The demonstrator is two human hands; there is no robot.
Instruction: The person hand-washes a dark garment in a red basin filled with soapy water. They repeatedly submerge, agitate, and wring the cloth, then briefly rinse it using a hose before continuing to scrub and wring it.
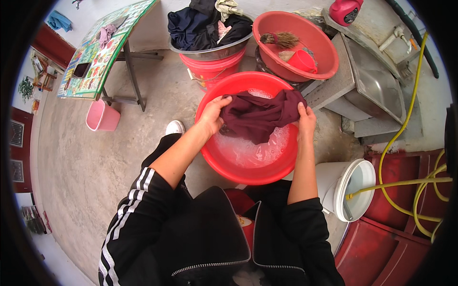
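Step in hand looks like hand-washing: a maroon garment (260,117) is bunched between both hands over the red basin (217,155), which holds soapy, foamy water.

To do it well, my read: keep the cloth low over the basin so drips fall back in, rub one gathered fold against another w/ short strokes, then shift the grip along to a fresh patch. Dunk it again when the suds thin. Elbows in, since the basin sits close to the knees and could tip if leaned on.

Grip: left hand (213,113) is closed round the left end of the garment, fingers curled over the top of the bunch, thumb side hidden. Right hand (306,119) clamps the right end, fingers wrapped tight, palm against the wet cloth. Both fists narrow, nothing else held. Cloth spans hand to hand, its lower edge hanging towards the foam; can't tell if it touches the water.

Around: farther off, a second red basin (317,57) w/ a brush and a small red cup, and a metal bowl of dark clothes (210,28) on a red bucket. To the right, a white bucket (348,188) w/ a yellow hose (400,128) in it. Pink bin (101,117) at left.
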